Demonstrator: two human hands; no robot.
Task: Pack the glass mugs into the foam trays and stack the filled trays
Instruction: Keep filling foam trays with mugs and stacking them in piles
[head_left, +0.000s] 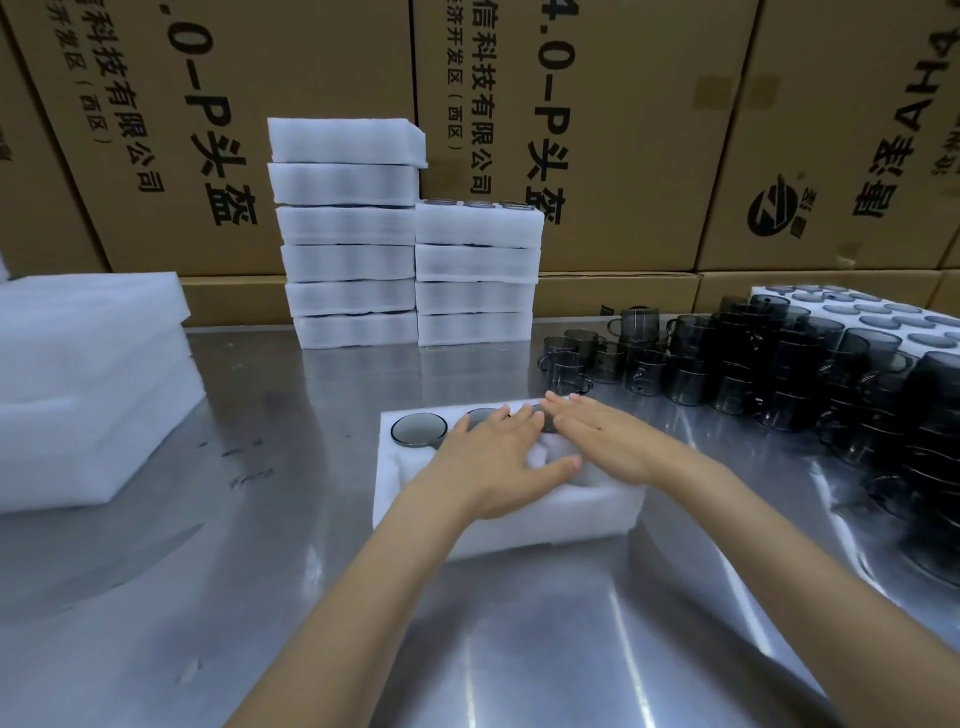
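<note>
Both hands flat, fingers straight, on the tray (498, 519): left hand (501, 457), right hand (597, 439); loose mugs (727, 364) lie rightward, nearer the right.

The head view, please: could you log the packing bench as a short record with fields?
surface: steel table
tray in work: foam tray, mugs seated along its far row
left hand: flat on tray
right hand: flat on tray
filled stacks: two, at back
loose mugs: right
spare foam: left
</note>
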